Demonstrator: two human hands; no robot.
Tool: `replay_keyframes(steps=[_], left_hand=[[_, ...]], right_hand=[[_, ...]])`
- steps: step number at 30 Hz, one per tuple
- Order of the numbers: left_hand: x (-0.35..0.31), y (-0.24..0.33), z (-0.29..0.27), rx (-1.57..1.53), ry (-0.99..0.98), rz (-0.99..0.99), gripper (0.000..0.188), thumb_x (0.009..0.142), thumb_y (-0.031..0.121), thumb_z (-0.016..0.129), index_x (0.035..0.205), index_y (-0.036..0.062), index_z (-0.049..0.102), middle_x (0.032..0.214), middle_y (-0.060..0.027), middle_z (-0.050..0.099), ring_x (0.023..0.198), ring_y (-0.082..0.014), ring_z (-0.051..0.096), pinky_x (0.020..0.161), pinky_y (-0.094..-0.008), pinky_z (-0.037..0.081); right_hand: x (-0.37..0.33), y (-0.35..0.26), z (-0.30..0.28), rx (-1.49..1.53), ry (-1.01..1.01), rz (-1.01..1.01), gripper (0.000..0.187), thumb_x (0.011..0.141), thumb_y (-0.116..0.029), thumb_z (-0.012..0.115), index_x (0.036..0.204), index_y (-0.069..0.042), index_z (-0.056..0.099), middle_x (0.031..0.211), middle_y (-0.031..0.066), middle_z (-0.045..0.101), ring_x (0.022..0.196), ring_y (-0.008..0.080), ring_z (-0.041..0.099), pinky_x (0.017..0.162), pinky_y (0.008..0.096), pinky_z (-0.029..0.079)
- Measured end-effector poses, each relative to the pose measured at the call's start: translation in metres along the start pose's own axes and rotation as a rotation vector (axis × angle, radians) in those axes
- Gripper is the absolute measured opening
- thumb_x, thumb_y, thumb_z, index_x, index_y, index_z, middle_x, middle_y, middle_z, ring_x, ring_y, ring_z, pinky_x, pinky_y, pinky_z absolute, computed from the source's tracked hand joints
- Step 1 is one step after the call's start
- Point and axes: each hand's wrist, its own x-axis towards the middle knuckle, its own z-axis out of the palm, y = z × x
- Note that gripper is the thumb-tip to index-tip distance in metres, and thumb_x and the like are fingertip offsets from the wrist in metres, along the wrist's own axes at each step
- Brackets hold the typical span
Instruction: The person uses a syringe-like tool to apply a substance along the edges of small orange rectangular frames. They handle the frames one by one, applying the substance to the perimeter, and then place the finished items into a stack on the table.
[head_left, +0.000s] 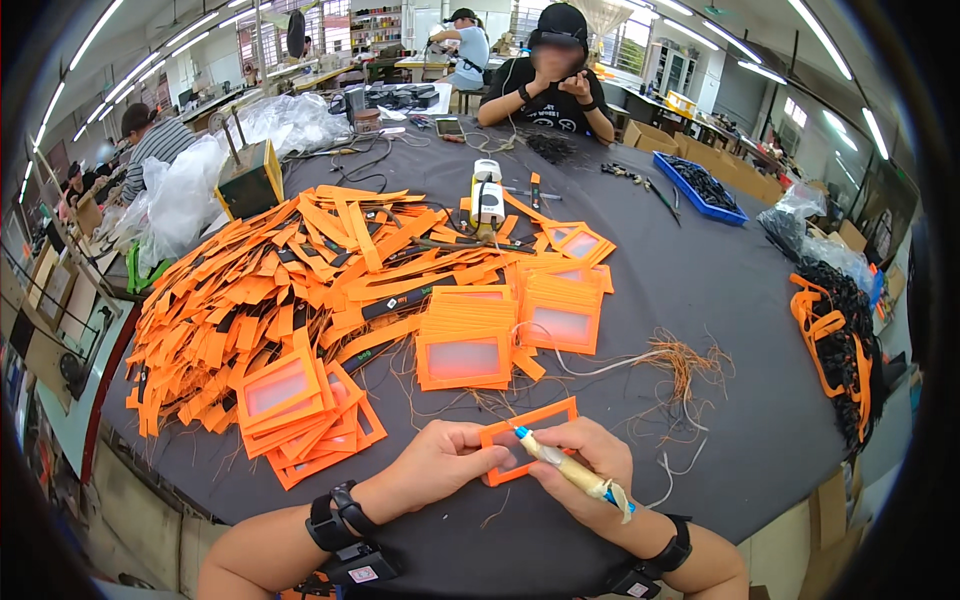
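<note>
Near the table's front edge my left hand [440, 462] pinches the left side of an orange rectangular frame [548, 411] with a clear window. Wrapped around a blue pen-like tool [570, 468] bound in cream tape is my right hand [596, 458]. The tool's thin tip lies at the frame's upper part; whether it touches cannot be told. Right-hand fingers also lie against the frame's right side. Just beyond are stacks of similar orange frames [464, 359], with another stack [283, 388] to the left.
A big heap of orange and black strips [225, 310] covers the left side. Loose orange threads [690, 362] and a white cord [610, 368] lie to the right. Farther back are a white-and-yellow device [487, 200], a blue tray [700, 187] and a seated person [548, 85].
</note>
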Motion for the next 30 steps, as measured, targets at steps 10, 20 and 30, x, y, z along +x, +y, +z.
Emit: replay_keyframes(steps=[10,20,30], left_hand=[[-0.001,0.004,0.0,-0.022,-0.04,0.005,0.021,0.093,0.016,0.059,0.103,-0.0009,0.067,0.091,-0.0021,0.067,0.08,-0.0034,0.058,0.07,-0.0177,0.047],[-0.001,0.008,-0.001,0.02,-0.041,-0.048,0.02,0.093,0.014,0.057,0.1,-0.0021,0.067,0.09,-0.0055,0.068,0.08,-0.0076,0.061,0.074,-0.0204,0.049],[0.0,0.003,-0.004,0.025,-0.054,-0.064,0.022,0.094,0.014,0.056,0.104,-0.0029,0.065,0.093,-0.0063,0.068,0.082,-0.0079,0.062,0.074,-0.0211,0.05]], right_hand=[[0.001,0.002,0.001,-0.048,-0.085,-0.063,0.04,0.07,-0.004,0.078,0.107,-0.008,0.064,0.094,0.008,0.067,0.081,0.0211,0.066,0.069,0.0277,0.054],[0.001,0.003,0.003,-0.054,-0.092,-0.053,0.039,0.07,-0.003,0.077,0.106,-0.008,0.064,0.092,0.008,0.067,0.08,0.021,0.065,0.069,0.0275,0.053],[0.001,0.004,0.004,-0.033,-0.111,-0.066,0.039,0.07,-0.004,0.078,0.106,-0.008,0.064,0.09,0.0082,0.066,0.077,0.0209,0.065,0.066,0.0275,0.053]])
